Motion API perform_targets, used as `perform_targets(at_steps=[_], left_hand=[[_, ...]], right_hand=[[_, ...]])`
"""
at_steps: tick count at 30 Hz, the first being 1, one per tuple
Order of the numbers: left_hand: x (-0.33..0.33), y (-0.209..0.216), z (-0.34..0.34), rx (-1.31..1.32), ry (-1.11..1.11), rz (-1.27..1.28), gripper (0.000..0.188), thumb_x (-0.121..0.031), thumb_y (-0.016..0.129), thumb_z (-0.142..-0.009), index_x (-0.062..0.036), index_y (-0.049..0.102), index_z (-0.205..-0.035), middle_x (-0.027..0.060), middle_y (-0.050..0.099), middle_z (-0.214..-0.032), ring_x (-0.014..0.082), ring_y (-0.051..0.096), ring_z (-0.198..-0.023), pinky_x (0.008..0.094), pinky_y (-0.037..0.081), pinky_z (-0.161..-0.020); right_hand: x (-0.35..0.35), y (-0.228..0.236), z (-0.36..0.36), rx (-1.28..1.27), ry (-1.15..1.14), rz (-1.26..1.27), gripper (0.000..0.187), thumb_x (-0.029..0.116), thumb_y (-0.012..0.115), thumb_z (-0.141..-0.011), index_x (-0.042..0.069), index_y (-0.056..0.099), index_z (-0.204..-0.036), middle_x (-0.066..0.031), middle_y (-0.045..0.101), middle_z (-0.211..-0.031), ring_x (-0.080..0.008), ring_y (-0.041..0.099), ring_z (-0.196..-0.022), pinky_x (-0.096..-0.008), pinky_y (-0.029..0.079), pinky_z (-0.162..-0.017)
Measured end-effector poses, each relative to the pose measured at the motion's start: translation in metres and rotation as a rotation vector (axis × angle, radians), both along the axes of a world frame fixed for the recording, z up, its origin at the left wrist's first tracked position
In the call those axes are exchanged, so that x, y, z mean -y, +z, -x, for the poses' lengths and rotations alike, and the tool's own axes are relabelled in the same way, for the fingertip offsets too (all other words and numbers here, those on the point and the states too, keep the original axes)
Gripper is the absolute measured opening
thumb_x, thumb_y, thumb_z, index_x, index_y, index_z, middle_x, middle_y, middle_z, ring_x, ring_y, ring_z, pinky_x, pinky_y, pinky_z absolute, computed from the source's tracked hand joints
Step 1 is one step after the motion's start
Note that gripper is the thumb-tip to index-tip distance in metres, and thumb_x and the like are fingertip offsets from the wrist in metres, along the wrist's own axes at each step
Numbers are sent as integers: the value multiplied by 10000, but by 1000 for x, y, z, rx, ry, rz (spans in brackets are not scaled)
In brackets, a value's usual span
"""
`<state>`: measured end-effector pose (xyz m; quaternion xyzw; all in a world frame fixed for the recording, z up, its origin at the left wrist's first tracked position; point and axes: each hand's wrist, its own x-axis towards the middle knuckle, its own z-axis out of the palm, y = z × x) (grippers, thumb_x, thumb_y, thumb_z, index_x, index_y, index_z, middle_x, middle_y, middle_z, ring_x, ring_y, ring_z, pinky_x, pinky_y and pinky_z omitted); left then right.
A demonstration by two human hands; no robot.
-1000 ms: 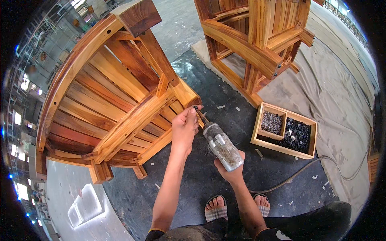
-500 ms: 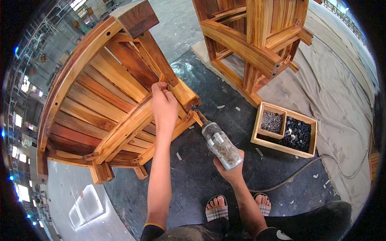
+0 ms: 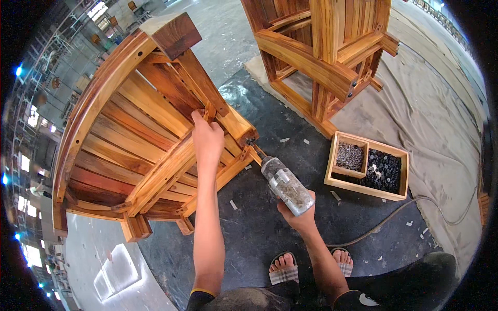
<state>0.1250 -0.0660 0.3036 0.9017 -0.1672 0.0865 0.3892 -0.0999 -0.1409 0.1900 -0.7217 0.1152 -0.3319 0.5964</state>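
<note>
teak-coloured slats and curved rails make up the big wooden frame (image 3: pixel 129 135) lying on its side at the left, and that is where the work is. the left hand (image 3: pixel 207 140) is up on it, fingers curled and pressed together around a cross brace near the middle, thumb side toward the far end. the right hand (image 3: pixel 296 213) is closed tight around the back of a grimy metal power driver (image 3: pixel 282 184), held low and near, its nose angled up and left so the bit meets the frame's end block (image 3: pixel 239 127) just at the near right corner.

to my eye the step is driving a fastener into that corner. doing it well looks like a matter of keeping the driver dead in line with the bit, since it leans at a slant and could skid across the wood. the left hand's hold should stay firm so the frame does not rock, yet stay well off the bit's path.

right of the tool, on the dark mat (image 3: pixel 270 238), sits a wooden box (image 3: pixel 363 187) split in two: pale screws in the small part, dark ones in the larger. a hose (image 3: pixel 394 217) trails along the floor near it, and a second wooden frame (image 3: pixel 321 57) stands upright at the far side.
</note>
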Motion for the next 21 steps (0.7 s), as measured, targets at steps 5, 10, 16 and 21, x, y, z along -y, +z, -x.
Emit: perform_targets(at_steps=[5,10,16,21], left_hand=[[0,-3,4,98,12,15,361,-22,436,-856,43,388,-1208,334,621,-875,490,604,-875,512,443,-763],[1,-1,7,66,14,9,386,-16,436,-852,33,379,-1230,343,615,-884,492,603,-878,515,442,-768],[1,-4,7,66,11,15,404,-11,433,-850,19,370,-1248,343,611,-889,484,613,-849,507,451,-750],[1,-5,10,79,14,53,389,-5,428,-855,10,375,-1240,324,614,-873,472,619,-830,494,458,-739]], right_hand=[[-4,1,-1,39,16,-138,278,-50,683,-645,24,674,-913,-53,689,-815,-190,663,-730,-298,501,-675],[-4,1,-3,28,-10,-88,223,-24,665,-670,20,678,-888,-55,693,-805,-178,671,-733,-290,505,-671],[-3,0,-6,27,-29,-71,237,-18,675,-662,20,677,-896,-51,694,-814,-177,672,-743,-290,510,-680],[-1,-5,-8,12,2,-128,279,-38,687,-656,17,673,-930,-46,695,-838,-166,670,-757,-283,510,-689]])
